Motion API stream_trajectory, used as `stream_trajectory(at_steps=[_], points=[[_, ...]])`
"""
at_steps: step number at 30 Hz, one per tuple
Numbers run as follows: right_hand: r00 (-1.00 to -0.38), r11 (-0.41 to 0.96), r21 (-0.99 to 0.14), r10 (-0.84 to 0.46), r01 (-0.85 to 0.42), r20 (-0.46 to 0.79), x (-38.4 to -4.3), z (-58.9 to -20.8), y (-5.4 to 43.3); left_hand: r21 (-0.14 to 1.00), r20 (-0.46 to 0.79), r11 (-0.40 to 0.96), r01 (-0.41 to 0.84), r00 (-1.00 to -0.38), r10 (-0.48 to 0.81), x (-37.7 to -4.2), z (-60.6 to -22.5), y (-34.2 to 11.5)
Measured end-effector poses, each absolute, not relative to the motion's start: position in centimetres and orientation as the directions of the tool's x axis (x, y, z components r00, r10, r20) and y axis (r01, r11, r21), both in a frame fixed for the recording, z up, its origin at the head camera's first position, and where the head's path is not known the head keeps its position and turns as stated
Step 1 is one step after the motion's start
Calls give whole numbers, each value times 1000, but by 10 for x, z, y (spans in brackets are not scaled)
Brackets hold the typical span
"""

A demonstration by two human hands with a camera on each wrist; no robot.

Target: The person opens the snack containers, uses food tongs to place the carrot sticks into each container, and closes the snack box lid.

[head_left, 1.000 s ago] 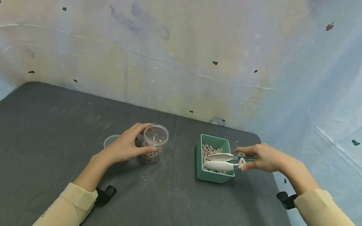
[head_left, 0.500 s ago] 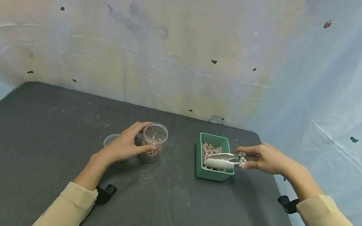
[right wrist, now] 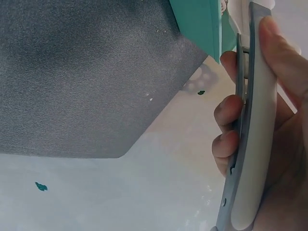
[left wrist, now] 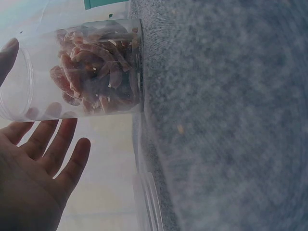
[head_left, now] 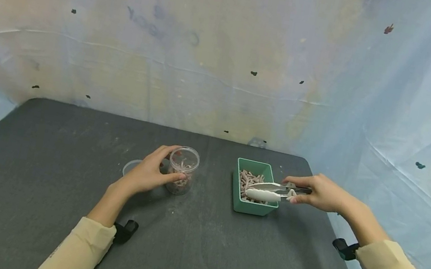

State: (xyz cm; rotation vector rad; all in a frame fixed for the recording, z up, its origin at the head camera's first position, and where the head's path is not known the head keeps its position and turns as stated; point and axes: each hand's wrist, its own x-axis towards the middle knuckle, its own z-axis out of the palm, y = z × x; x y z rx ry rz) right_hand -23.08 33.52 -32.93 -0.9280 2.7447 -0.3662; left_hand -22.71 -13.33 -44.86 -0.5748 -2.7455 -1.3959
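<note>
On the table stands an uncapped clear plastic jar (head_left: 182, 172), partly filled with pinkish-brown, finger-like strips (left wrist: 94, 67). My left hand (head_left: 151, 171) holds it near the rim, thumb on one side and fingers on the other. To its right, a green rectangular container (head_left: 253, 209) holds more such strips (head_left: 248, 179). My right hand (head_left: 319, 192) grips a pair of tongs (right wrist: 255, 125) by the handles, with fingers curled round them. The white tong heads (head_left: 263, 195) reach into the green container. Whether they pinch any strips cannot be made out.
A clear round lid (head_left: 130, 166) lies on the grey table (head_left: 195, 255) behind my left hand. Beyond the table's far edge hangs a pale plastic sheet (head_left: 211, 57), which also covers the right side.
My right hand has shifted slightly right with the tongs, and the tong heads have drawn a little rightward inside the container. The left hand and jar stay put.
</note>
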Motion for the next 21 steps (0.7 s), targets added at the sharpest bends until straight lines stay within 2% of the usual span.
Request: stream_trajectory(at_steps=[21], points=[[-829,784,-333,-559,-523,-14,-221,-330,346,774,179,538,333,-931,318,-225,-448,-134]])
